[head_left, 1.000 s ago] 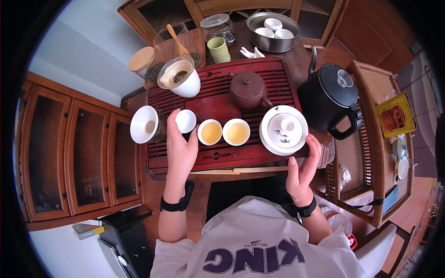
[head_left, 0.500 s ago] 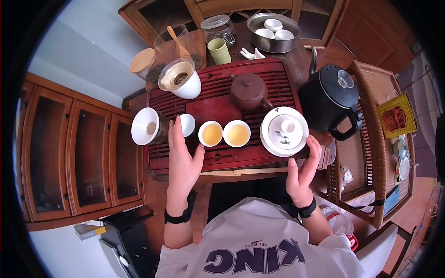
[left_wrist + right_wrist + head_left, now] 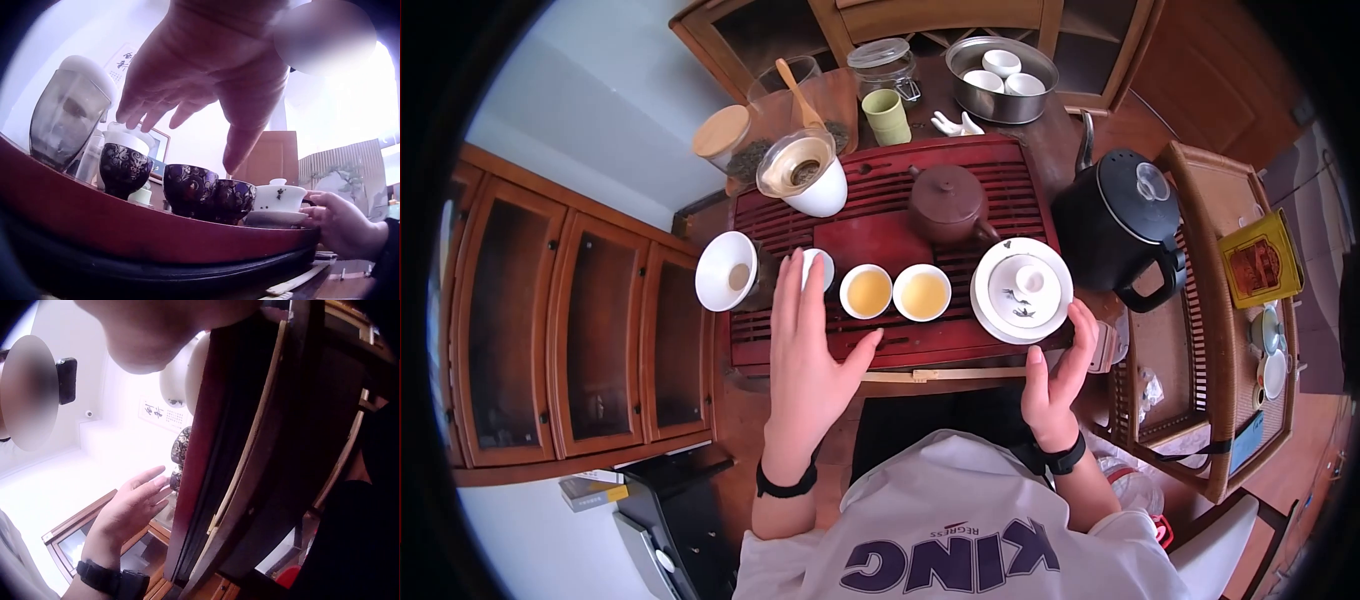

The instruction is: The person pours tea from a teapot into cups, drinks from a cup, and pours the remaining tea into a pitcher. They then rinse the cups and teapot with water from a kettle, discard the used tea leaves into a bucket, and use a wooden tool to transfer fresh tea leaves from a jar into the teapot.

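A: Wooden tabletop (image 3: 1045,138), dark red slatted tray (image 3: 870,243) on it, brown teapot (image 3: 948,205) on that. Teapot's our landmark. Grips?

B: Left grip (image 3: 808,365): fingers straight, spread above a dark cup (image 3: 125,170), nearer and left of the teapot. Holds nothing. Right grip (image 3: 1060,385): fingers loosely bent beside the saucer (image 3: 269,219) of the white gaiwan (image 3: 275,199), nearer and right of the teapot. Not wrapped round it; contact, can't tell.

A: Gaiwan handling?

B: My read: glazed porcelain. Stiff, breakable, slick if wet. Fairly light, but fill is hidden by the lid (image 3: 1012,298), which is probably loose. I'd take the saucer at both sides, thumb steadying the knob (image 3: 1029,278).

A: Cups?

B: Rigid, light, likely fragile. Full ones could slop and may be hot. Pinch just under the rim, keep level.

A: Counts?

B: Dark cups, three: two with amber tea (image 3: 869,293), side by side, nearer than the teapot; third half hidden, contents can't tell. Gaiwan, one. Teapot, one. Black kettle (image 3: 1112,215), one, right of teapot. Green cup (image 3: 886,118), one, beyond teapot, leftish. Steel bowl (image 3: 1010,112), one, beyond it, rightish, with three white cups (image 3: 1002,63).
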Tool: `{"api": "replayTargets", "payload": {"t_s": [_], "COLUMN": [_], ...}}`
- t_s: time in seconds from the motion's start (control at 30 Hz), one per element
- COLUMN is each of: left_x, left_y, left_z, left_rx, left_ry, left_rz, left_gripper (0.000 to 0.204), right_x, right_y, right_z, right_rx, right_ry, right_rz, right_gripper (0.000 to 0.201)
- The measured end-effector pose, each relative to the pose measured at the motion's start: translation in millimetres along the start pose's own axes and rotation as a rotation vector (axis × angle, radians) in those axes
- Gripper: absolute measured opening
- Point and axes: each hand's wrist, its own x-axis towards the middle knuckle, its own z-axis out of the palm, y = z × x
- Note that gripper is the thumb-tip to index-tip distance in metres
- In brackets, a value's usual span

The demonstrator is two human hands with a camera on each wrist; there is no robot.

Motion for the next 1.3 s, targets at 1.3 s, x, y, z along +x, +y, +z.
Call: {"api": "replayTargets", "payload": {"t_s": [1.3], "left_x": [149.6], "left_y": [-31.0], "left_z": [-92.8], "left_rx": [-0.114], "left_ry": [-0.093], "left_rz": [-0.080], "left_gripper": [0.047], "right_x": [-12.9], "right_y": [17.2], "right_z": [8.0], "right_rx": [-0.138], "right_ry": [0.016], "right_rz": [-0.073], "right_gripper": [0.073]}}
